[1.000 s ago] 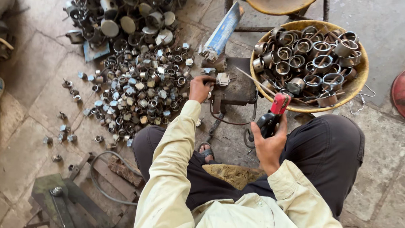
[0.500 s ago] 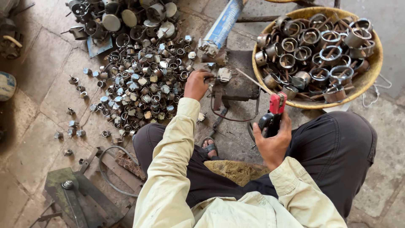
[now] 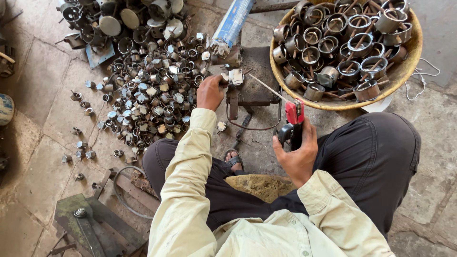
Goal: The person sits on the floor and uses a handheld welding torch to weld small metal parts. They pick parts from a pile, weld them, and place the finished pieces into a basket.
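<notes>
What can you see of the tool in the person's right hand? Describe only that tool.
The tool is a clamp-style holder with a red head and black handles, gripped upright in the right hand. A thin, straight metal rod runs from its head up and left toward the dark metal block. It hangs above the floor, beside the basket.

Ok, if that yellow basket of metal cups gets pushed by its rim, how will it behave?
The basket looks heaped with metal cups, so it is probably heavy and would drag rather than slide on the rough stone floor. Its woven rim may flex a little under a push. The loosely piled cups near the edge could shift or rattle out.
</notes>
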